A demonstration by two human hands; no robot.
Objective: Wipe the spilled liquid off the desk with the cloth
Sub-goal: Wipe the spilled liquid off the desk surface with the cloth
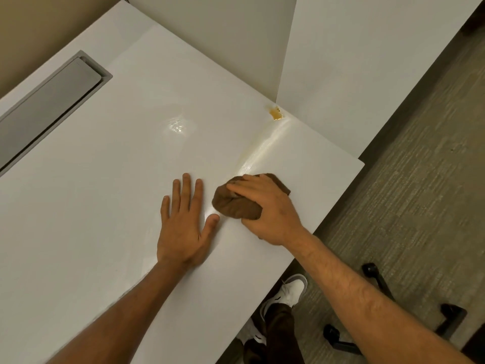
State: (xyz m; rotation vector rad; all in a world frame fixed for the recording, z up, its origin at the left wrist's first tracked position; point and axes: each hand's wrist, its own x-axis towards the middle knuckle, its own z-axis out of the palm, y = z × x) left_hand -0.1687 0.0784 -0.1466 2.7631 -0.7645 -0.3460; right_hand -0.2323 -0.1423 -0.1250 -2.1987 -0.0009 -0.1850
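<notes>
My right hand (pixel 265 208) grips a bunched brown cloth (pixel 233 203) and presses it on the white desk (pixel 91 219) near the right edge. A wet, pale yellowish streak (pixel 265 145) runs from the cloth up to a small amber puddle (pixel 276 114) at the foot of the divider panel. A second, clear wet patch (pixel 178 126) glistens further left. My left hand (pixel 183 224) lies flat on the desk, fingers spread, just left of the cloth, holding nothing.
A grey cable-tray lid (pixel 49 106) is set into the desk at the far left. White divider panels (pixel 354 74) stand at the back right. Below the desk edge are grey carpet (pixel 420 193), black chair-base legs (pixel 380 285) and my white shoe (pixel 291 290).
</notes>
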